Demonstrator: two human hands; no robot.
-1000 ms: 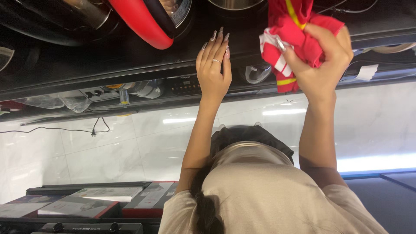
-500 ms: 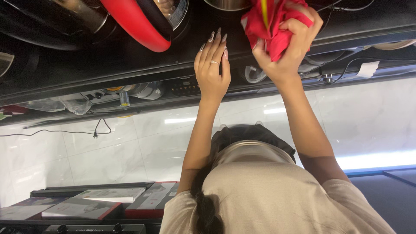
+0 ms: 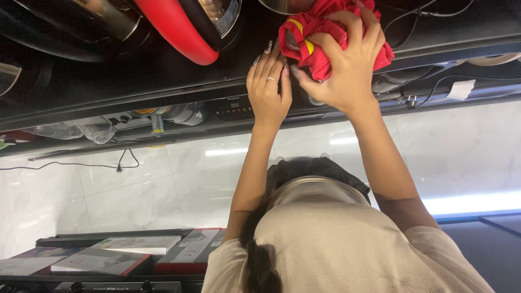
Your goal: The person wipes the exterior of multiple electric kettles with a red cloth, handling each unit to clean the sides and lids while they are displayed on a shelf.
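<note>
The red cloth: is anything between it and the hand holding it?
Nothing visible. The right hand grips the red cloth directly, bunched on the black shelf. The left hand rests flat beside it.

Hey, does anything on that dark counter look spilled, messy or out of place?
No spill shows. The crumpled red cloth with yellow stripes is bunched under the right hand, while the left hand lies flat on the glossy black counter. Loose cables trail at the far edge.

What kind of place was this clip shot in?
Probably a kitchen-appliance showroom or store: a dark shelf carrying a red cooker, boxed goods stacked by the tiled floor, while the right hand presses a red cloth.
</note>
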